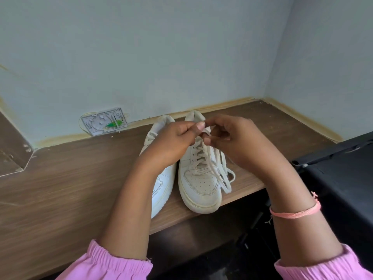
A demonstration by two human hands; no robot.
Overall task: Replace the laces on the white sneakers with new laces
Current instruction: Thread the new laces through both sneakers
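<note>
A head-worn camera looks down at a pair of white sneakers standing side by side on a brown wooden table point(70, 178), toes toward the person. The right sneaker point(198, 184) is laced through its eyelets, and the loose ends of its lace point(223, 174) trail in loops onto the table just beside it. The left sneaker point(161, 182) is largely hidden behind the left hand point(169, 142), so its lacing cannot be told. Both hands meet above the tongue of the right sneaker: the left hand's fingers pinch the lace near the top eyelets, and the right hand point(238, 144) curls its fingers around the same stretch of lace. This looks like an early stage, probably undoing the lace at the top; no spare laces are in sight, and the left sneaker seems not yet dealt with. The sneakers' toes sit close to the table's front edge, with the right toe nearly overhanging it. A dark object point(339, 174) crowds the right side, a wall plate point(104, 121) sits at the back, and open table lies to the left.
</note>
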